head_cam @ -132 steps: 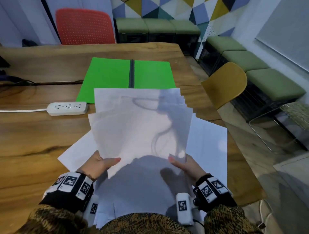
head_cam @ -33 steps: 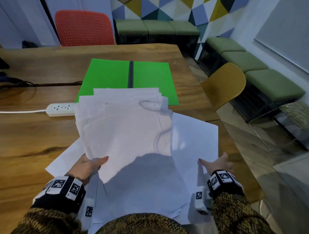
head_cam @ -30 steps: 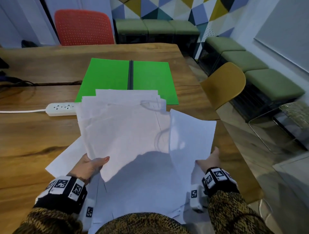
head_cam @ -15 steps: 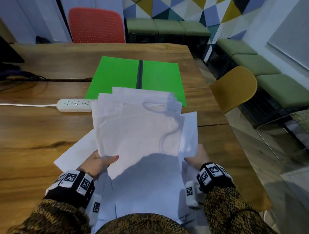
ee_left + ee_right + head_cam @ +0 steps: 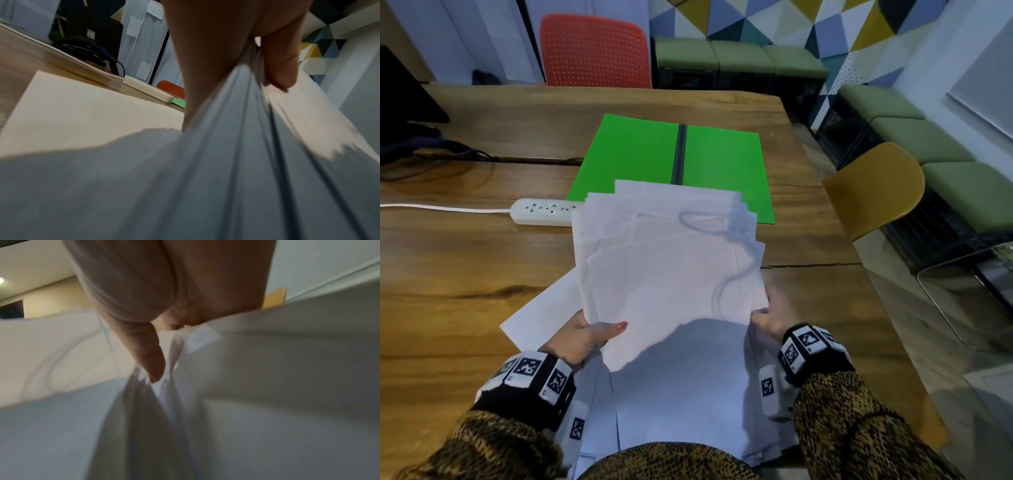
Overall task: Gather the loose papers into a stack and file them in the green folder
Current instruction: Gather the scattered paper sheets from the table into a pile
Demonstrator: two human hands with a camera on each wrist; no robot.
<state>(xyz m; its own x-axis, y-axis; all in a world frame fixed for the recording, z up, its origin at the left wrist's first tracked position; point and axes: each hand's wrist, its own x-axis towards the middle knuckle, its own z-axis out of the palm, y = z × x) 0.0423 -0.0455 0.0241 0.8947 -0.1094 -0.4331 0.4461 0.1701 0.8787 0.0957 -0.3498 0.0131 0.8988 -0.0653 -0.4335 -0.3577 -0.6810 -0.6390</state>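
White sheets form a fanned, uneven stack of papers held at its near end by both hands above a wooden table. Left hand: thumb lies on top of the stack at its near left corner, the other fingers underneath; the left wrist view shows the sheet edges pinched between thumb and palm. Right hand: grips the stack at its right edge, thumb pressed into the sheets and the fingers behind them, as the right wrist view confirms. Sheet edges are misaligned, several far corners stepping out one behind another. One loose sheet lies flat on the table beneath the stack's left side, beside the left hand; more paper lies under the stack near the body. Beyond the stack's far edge lies the green folder, open flat, dark spine in the middle, its near margin overlapped by the papers. Left of the folder, a white power strip rests on the table.
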